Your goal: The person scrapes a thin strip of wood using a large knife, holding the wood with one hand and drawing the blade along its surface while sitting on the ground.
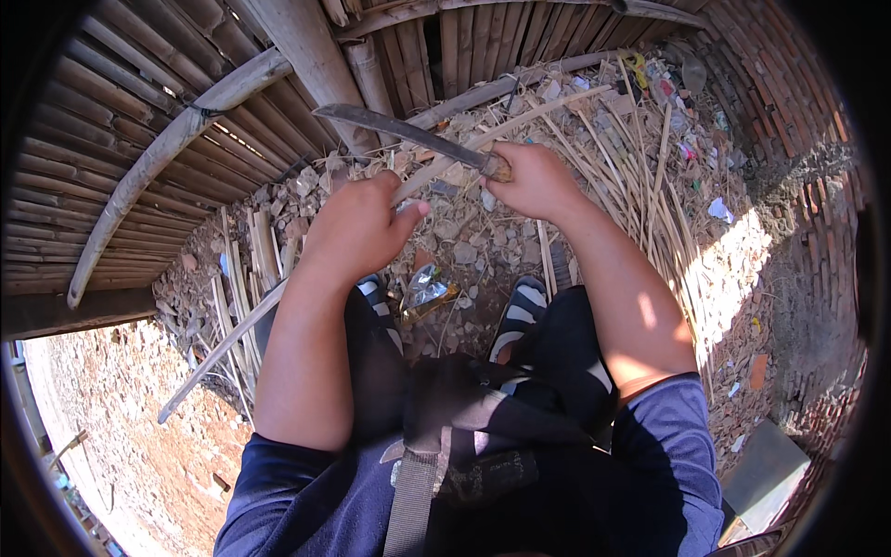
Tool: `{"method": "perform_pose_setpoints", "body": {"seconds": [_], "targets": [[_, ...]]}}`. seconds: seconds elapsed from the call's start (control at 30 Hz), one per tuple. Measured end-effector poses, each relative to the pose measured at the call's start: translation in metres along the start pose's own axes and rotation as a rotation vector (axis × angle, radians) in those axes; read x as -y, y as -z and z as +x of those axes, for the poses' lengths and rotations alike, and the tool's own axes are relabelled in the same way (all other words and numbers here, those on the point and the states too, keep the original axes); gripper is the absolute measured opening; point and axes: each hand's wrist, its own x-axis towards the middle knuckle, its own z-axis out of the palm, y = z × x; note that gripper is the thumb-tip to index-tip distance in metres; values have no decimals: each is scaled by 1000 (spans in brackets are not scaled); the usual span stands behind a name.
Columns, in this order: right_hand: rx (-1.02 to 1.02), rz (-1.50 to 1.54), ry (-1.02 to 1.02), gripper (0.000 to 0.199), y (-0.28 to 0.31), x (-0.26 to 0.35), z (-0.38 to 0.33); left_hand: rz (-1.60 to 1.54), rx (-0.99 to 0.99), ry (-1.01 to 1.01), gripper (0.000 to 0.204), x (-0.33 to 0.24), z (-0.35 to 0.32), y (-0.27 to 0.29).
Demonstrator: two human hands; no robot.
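My right hand (534, 181) is closed round the short wooden handle of a machete (404, 128). Its dark, curved blade points to the left and crosses a long, pale bamboo strip (534, 113); whether blade and strip touch, I cannot tell. My left hand (360, 223) grips this strip near its middle, with the thumb held out to the right. One end of the strip slants down past my left forearm, while the other rises to the far right beyond the blade. Part of it is hidden behind my left hand and arm.
Many split bamboo strips (617, 167) lie on the rubble at the right, and more pieces (243, 278) at the left. A crumpled silver wrapper (425, 288) is between my feet. A slatted bamboo wall (121, 139) stands left, a brick wall (780, 84) right.
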Motion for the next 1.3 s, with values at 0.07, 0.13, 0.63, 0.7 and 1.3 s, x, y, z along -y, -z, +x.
{"method": "perform_pose_setpoints", "body": {"seconds": [0.07, 0.13, 0.63, 0.7, 1.3], "targets": [[-39, -14, 0, 42, -4, 0, -1, -16, 10, 9, 43, -3, -1, 2], [-20, -15, -7, 43, -2, 2, -1, -31, 18, 18, 42, -4, -2, 1], [-32, 219, -102, 38, 37, 16, -12, -120, -161, -63, 33, -5, 0, 1], [-57, 244, -164, 36, 34, 17, -14, -131, -158, -41, 33, -6, 0, 0], [-60, -36, -37, 42, 29, 35, -10, -135, -228, -10, 35, -5, 1, -2]]}}
